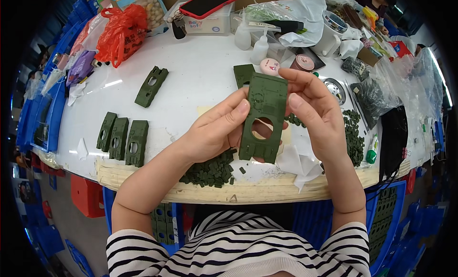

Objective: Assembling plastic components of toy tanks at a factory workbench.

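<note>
Here we are, centre table, and our left hand (214,131) has a firm pinch on a dark green toy tank hull (268,100), thumb on its near face, fingers wrapped behind. The hull stands tilted up, round hole low on its face, above the white tabletop (183,81). Over at three o'clock from it, our right hand (320,117) is half open, thumb and forefinger parted right beside the upper edge; whether they touch, we can't tell. Around the hull, we've three matching hulls (137,133) in a row at nine o'clock, a single hull (148,93) at ten, and one more partly hidden at eleven. Small green parts (210,171) heap up towards seven, crumpled white paper (305,165) lies at five, and another pile of pieces (353,133) spreads between three and four.
</note>
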Available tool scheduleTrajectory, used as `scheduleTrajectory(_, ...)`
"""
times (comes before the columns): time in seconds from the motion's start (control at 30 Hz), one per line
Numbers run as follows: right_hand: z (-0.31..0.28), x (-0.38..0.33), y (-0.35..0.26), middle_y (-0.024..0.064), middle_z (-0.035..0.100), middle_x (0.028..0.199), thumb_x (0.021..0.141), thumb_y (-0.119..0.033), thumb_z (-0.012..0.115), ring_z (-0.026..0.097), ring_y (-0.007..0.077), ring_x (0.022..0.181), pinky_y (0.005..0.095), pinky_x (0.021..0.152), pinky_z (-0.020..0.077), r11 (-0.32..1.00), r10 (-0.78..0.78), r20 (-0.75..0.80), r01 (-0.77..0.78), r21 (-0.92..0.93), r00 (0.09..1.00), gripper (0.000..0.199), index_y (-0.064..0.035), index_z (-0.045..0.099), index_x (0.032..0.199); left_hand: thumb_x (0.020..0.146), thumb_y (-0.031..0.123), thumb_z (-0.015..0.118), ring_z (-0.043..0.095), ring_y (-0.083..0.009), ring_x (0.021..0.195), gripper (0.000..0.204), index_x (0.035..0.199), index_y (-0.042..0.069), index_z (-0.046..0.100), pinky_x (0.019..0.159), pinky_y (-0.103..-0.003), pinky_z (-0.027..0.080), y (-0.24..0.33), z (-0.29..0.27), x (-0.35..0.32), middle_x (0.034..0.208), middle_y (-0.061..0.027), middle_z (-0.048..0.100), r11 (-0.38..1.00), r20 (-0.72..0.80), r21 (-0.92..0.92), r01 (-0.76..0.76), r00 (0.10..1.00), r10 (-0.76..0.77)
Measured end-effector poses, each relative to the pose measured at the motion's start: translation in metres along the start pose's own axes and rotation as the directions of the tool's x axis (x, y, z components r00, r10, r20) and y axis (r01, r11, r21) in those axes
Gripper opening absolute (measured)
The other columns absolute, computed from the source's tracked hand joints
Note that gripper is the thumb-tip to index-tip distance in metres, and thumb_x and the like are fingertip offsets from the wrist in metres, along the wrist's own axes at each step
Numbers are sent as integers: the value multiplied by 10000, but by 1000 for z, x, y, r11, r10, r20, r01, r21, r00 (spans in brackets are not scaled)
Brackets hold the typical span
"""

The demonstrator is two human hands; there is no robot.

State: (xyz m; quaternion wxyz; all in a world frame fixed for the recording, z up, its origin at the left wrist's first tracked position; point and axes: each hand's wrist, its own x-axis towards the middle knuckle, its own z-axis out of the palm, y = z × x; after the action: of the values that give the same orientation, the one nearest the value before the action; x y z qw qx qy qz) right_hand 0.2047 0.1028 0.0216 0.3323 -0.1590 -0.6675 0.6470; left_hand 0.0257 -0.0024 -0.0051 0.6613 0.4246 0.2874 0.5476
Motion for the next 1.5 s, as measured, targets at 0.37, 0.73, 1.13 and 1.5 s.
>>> scheduleTrajectory(0.37,4,2,3,81,571,1073,936,-109,597,547,121,956,254,831,465,997,31,42,-34,65,999,412,46,466,1294,1034,371,336,627,-286,1050,550,1459,41,221,889,-423,542,-3,-2,0,1311,-181,495,997,-94,59,-53,994,59)
scheduleTrajectory(0.73,4,-2,1,62,648,794,954,-151,587,619,89,637,215,583,504,997,14,-161,-26,-74,987,132,-24,549,939,849,261,708,639,-187,843,627,1332,25,387,634,-284,524,16,10,-13,1038,-137,600,341,7,917,-208,862,508)
scheduleTrajectory(1.13,5,1,0,87,650,914,963,-130,566,637,136,845,261,754,523,992,-37,-161,17,-123,986,197,25,562,1083,764,73,724,685,-236,836,734,1405,23,369,725,-332,569,32,4,-84,929,-155,634,228,-423,906,357,719,552)
scheduleTrajectory(1.5,-1,1,4,37,634,834,949,-118,593,608,87,775,237,738,497,982,-22,-77,7,-189,997,136,15,599,977,791,126,722,666,-306,780,603,1300,20,417,668,-343,516,25,-8,-149,952,-225,633,79,-675,681,728,584,451)
